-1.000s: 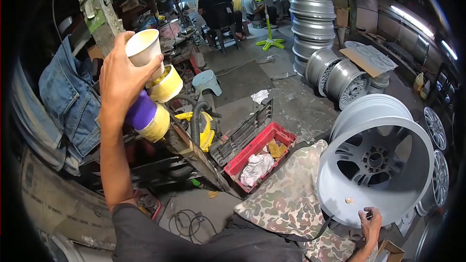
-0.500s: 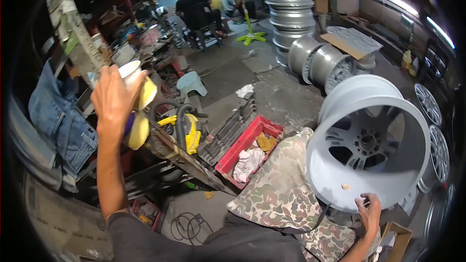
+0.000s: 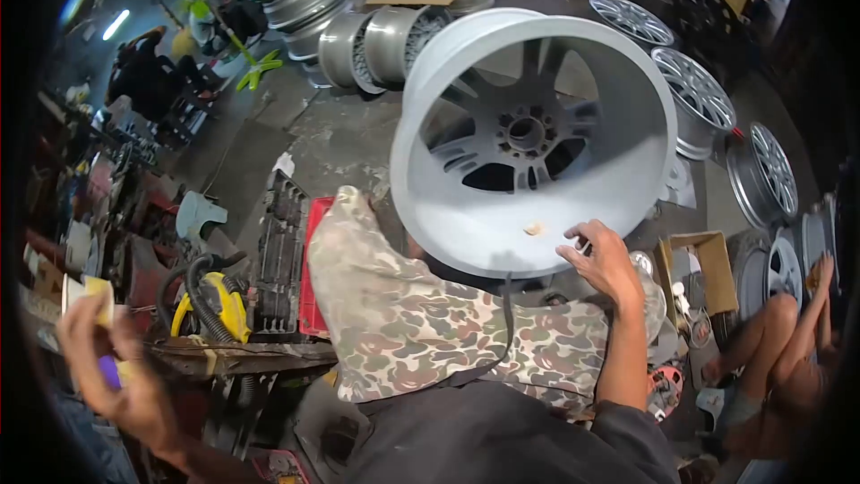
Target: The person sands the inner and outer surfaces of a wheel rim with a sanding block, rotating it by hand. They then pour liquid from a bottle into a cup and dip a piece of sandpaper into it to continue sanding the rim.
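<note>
The wheel is large and light grey, with a surface that looks matt. It lies tilted, its wide round opening turned toward the person; the spokes and the hub, with a ring of small holes, are at the deep end. A small tan piece lies on the lower inner wall, near the front lip. The pale cup is partly hidden by the blurred left hand.
</note>
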Motion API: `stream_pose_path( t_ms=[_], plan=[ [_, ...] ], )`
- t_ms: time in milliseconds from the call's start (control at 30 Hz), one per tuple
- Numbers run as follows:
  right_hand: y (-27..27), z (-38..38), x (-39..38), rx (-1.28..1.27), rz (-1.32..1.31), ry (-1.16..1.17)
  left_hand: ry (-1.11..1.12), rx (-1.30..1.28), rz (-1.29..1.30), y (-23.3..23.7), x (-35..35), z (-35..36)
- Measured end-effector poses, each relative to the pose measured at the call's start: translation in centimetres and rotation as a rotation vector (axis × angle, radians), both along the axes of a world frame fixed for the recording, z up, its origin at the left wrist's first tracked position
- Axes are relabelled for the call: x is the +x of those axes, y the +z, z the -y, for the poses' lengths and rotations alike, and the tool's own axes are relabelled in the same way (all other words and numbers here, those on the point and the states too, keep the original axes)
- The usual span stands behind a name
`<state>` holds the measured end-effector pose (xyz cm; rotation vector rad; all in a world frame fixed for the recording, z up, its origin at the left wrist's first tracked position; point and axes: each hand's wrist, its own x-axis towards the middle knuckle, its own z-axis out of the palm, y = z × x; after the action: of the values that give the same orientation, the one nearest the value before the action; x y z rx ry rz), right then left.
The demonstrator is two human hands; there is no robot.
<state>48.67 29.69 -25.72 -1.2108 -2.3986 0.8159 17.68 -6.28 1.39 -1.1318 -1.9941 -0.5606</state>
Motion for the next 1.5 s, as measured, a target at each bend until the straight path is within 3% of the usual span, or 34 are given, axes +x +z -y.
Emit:
stream_pose_path(
  t_ms=[67,200,300,500,667,800,867,933,967,1000,1067,1133,1200,1300,1333,1500],
  plan=[
    [-0.6,0.0,0.7,0.009,-0.007,-0.028,-0.052,-0.326,0.327,-5.0,1.4,-4.9],
    [-0.2,-0.3,0.3,-0.049,-0.003,-0.044,0.022,-0.475,0.713,-17.4,-0.9,-8.2],
    [-0.1,0.0,0.1,-0.089,0.071,-0.069,-0.081,-0.243,0.759,-23.4,-2.0,-10.7],
    [-1.0,0.4,0.1,-0.153,0.183,-0.127,-0.074,-0.338,0.938,-22.7,-3.9,-15.2],
    [-3.5,-1.0,-1.1,-0.09,0.208,0.038,-0.027,-0.423,1.087,-21.5,-6.7,-15.6],
    [-5.5,-2.1,-4.2,-0.106,0.231,0.118,-0.06,-0.413,1.153,-23.1,-11.6,-14.6],
    [-8.5,-2.5,-5.4,0.171,0.262,0.305,-0.108,-0.417,1.181,-23.2,-13.7,-14.5],
    [-12.7,-3.6,-6.2,0.264,0.309,0.318,-0.078,-0.567,1.143,-23.5,-16.0,-14.9],
    [-14.7,-4.0,-6.5,0.359,0.363,0.343,-0.056,-0.619,0.907,-22.3,-15.5,-16.1],
    [-16.1,-4.4,-6.7,0.37,0.374,0.32,-0.083,-0.614,0.903,-21.5,-14.9,-17.5],
    [-18.5,-5.6,-6.6,0.497,0.518,0.372,-0.273,-0.196,0.892,-20.4,-13.2,-21.0],
    [-20.4,-6.5,-7.2,0.546,0.532,0.411,-0.576,-0.015,0.804,-18.4,-10.8,-24.9],
    [-21.5,-6.5,-7.5,0.293,0.512,0.37,-0.751,0.042,0.689,-15.8,-8.0,-28.1],
    [-24.8,-6.3,-6.5,0.436,0.443,0.305,-0.943,0.058,0.55,-14.1,-5.8,-32.7],
    [-24.0,-6.0,-6.7,0.292,0.453,0.311,-0.988,0.082,0.554,-14.1,-5.2,-33.9],
    [-21.9,-4.9,-8.2,0.342,0.392,0.279,-0.943,-0.025,0.55,-15.4,-5.7,-36.0]
  ],
)
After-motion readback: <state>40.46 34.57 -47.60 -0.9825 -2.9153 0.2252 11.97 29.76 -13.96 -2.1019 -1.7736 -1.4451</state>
